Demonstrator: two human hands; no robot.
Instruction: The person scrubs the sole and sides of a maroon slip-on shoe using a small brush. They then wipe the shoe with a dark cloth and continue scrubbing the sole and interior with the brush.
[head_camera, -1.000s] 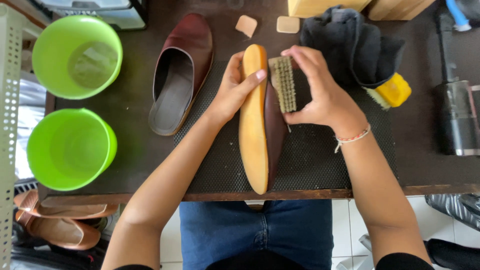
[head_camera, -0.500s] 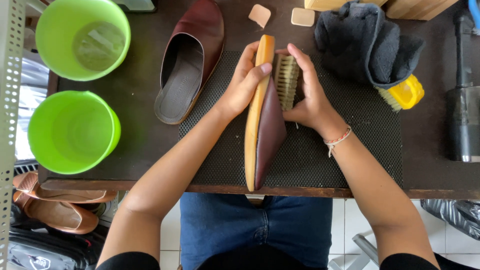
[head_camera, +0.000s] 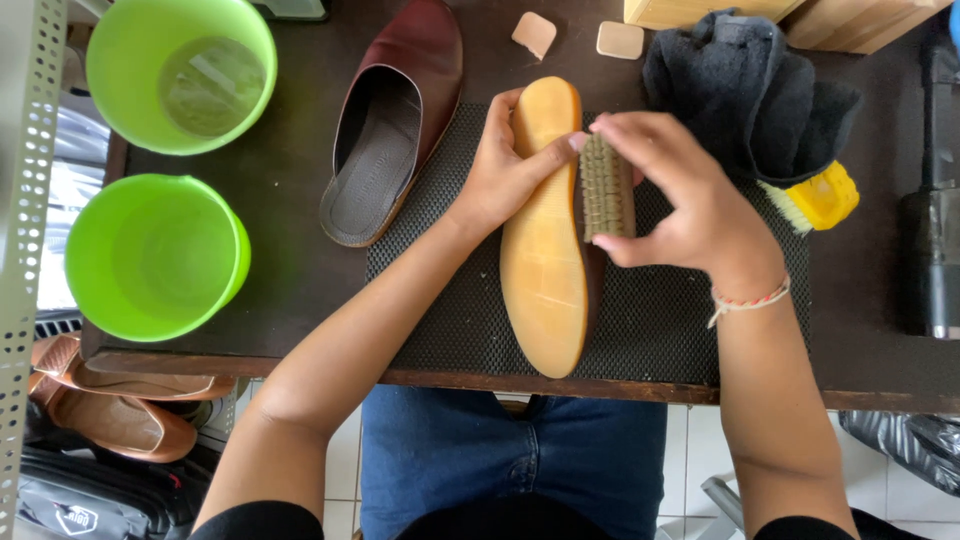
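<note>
Currently the shoe (head_camera: 545, 230) lies sole-up on the dark mesh mat (head_camera: 660, 320), its long axis running from the near edge of the counter (head_camera: 280, 270) away toward the far side, toe end farthest from the person. The tan sole faces the camera; a strip of the maroon upper shows along its right edge.

The left hand (head_camera: 505, 170) is closed around the toe end, thumb laid across the sole, holding the shoe steady. The right hand (head_camera: 690, 205) is closed on a brush (head_camera: 607, 187), fingers wrapped over its back. The brush's long axis runs parallel to the shoe's, and it sits against the shoe's right edge, at the toe half. The right hand is therefore immediately right of the shoe, the left hand immediately left of it; both are in contact at the same end.

A second maroon shoe (head_camera: 395, 110) lies opening-up to the left, clear of the mat. Two green buckets (head_camera: 170, 160) stand further left. A dark cloth (head_camera: 750, 90) and a yellow brush (head_camera: 820, 195) lie to the right, near the right hand.
</note>
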